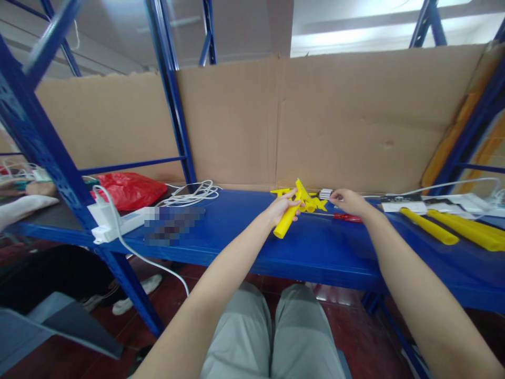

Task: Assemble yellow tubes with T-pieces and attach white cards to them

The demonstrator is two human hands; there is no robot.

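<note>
A smooth yellow plastic tube (284, 225) is being gripped in the left hand (279, 208) at the centre of the frame, its near end being angled down toward the lower edge; an angular yellow plastic piece (299, 188) is showing at its far end, though whether the two are joined cannot be told. The right hand (350, 201), right of centre, is being held with bent fingers just beside a cluster of small white cylinders (325, 193); whether anything is being pinched there cannot be told. The step in hand is being judged as a steadying of the tube while small parts are being reached for. A fine fingertip grasp is probably being called for on the right, with the tube being kept firm on the left. Close by, a heap of yellow plastic fittings (311, 205) is crowding the space between the hands, and a screwdriver with a red handle (347, 217) is lying under the right wrist, where it could be getting knocked. More long yellow tubes (430, 226) are being kept at the right of the frame, before flat black-and-white packets (402, 204). At the left, a crumpled red plastic bag (130, 190), a white power strip (128, 223) and a coiled white cable (195, 193) are resting well apart from the work.
</note>
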